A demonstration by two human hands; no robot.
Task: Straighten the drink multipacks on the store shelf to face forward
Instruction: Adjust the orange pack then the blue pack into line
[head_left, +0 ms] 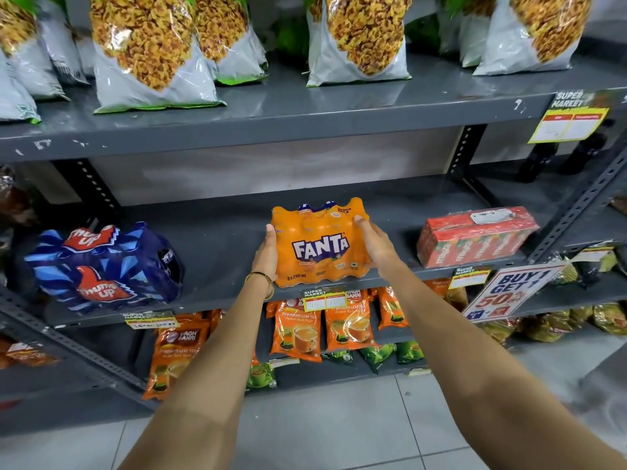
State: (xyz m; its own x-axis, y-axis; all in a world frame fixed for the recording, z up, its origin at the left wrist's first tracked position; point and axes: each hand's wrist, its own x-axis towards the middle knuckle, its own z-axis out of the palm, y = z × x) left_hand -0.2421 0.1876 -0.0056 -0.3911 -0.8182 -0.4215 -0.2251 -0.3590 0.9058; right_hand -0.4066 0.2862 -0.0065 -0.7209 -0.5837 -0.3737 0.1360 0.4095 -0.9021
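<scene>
your left hand (pixel 268 252) and right hand (pixel 375 247) clamp the fanta pack (pixel 320 245) by its sides at the shelf (pixel 217 239) front edge; keep the label square, base flat.

Bright, even light falls from overhead, leaving soft white glare on the grey upper shelf (pixel 305 106) and the glossy snack bags (pixel 149 56). The recess behind the middle shelf sits in shadow. The centre is sharp; the edges smear and bend, with the price tag (pixel 570 117) at right blurred.
</scene>
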